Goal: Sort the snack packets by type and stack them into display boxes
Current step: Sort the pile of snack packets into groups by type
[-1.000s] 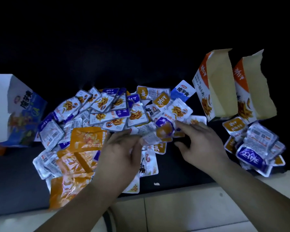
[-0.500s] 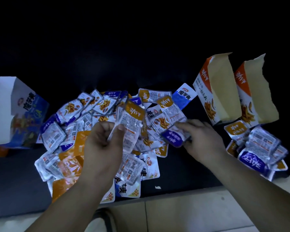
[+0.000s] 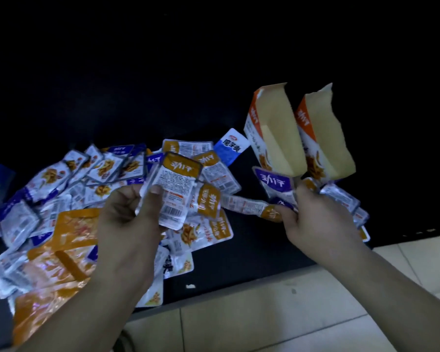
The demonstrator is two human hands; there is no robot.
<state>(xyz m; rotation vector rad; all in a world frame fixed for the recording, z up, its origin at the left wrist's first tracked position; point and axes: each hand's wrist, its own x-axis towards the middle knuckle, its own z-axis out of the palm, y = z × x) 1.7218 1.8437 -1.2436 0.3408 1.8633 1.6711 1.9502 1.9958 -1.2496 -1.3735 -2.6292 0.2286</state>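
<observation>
The orange-banded packet (image 3: 178, 184) is held above the middle of the surface (image 3: 252, 250), back face towards us. Its long axis points away from the near edge, with the orange band at the far end. The left hand (image 3: 127, 224) pinches it at the lower left corner, thumb on the back face and fingers curled behind.

The two display boxes (image 3: 272, 138) stand side by side at the far right of the surface, mouths open towards us. They lie to the right of this packet and beyond it. The right hand (image 3: 318, 219) is much the nearer hand to them. It pinches a purple-banded packet (image 3: 273, 184) whose far end touches or overlaps the nearer box's lower edge. An orange-ended packet (image 3: 272, 213) lies at its fingertips; we cannot tell whether it is gripped.

We judge that the orange-banded packet must travel rightwards to be boxed.

**Legible markings**
- Blue packet (image 3: 230, 147) beside the boxes: white characters 魔芋爽.
- Packet bands and box panels: white brush characters, inverted from our side, which we do not read.
- Held packet: barcode and fine print, too small to read.

The unsorted pile (image 3: 87, 179) covers the left half of the surface.
</observation>
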